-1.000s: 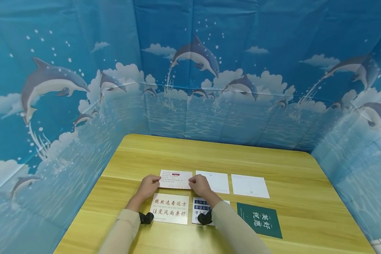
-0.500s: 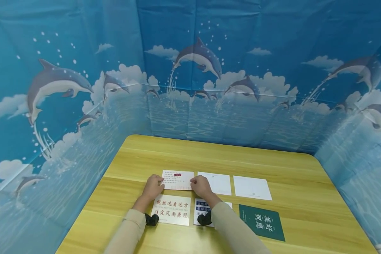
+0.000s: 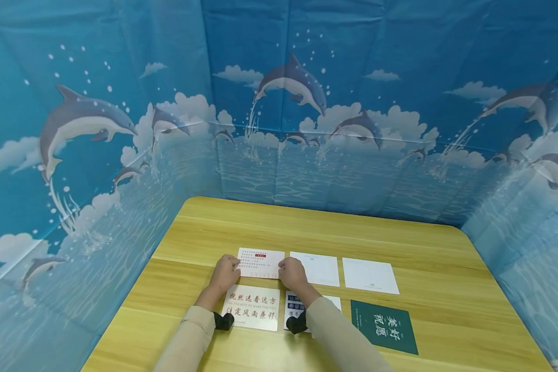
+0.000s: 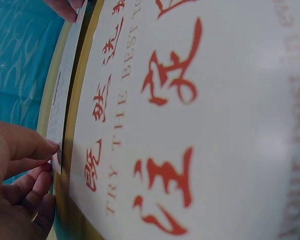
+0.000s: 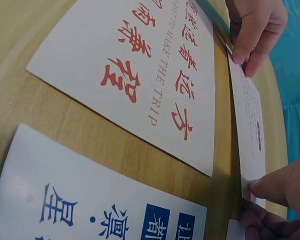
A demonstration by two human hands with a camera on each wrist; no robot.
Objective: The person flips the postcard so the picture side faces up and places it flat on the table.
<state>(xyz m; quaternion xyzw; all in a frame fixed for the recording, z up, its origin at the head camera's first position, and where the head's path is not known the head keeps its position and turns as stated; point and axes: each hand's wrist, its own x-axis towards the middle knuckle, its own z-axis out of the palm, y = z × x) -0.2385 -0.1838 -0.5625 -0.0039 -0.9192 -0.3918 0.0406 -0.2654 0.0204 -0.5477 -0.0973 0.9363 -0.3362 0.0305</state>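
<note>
A white postcard (image 3: 260,261) with rows of small print and a dark red block is at the back left of the cards. My left hand (image 3: 225,273) pinches its left side; in the left wrist view, the thumb and fingers (image 4: 51,145) meet at its near corner. At the opposite side my right hand (image 3: 293,274) pinches the edge between thumb and fingers. The right wrist view shows the postcard (image 5: 249,130) stretched between both hands. Just in front of it lies a postcard with large red characters (image 3: 252,308). A blue-and-white postcard (image 3: 293,306) is partly hidden under my right forearm.
Two mostly blank white postcards (image 3: 314,268) (image 3: 370,275) lie to the right in the back row. A dark green postcard (image 3: 383,326) lies in front of them. The yellow wooden table (image 3: 428,258) meets a blue dolphin-print curtain (image 3: 307,175) behind and at the sides.
The head view has shifted slightly. Both hands keep hold of the small-print postcard, whose place among the others hardly differs; the sheen on its front strip has changed.
</note>
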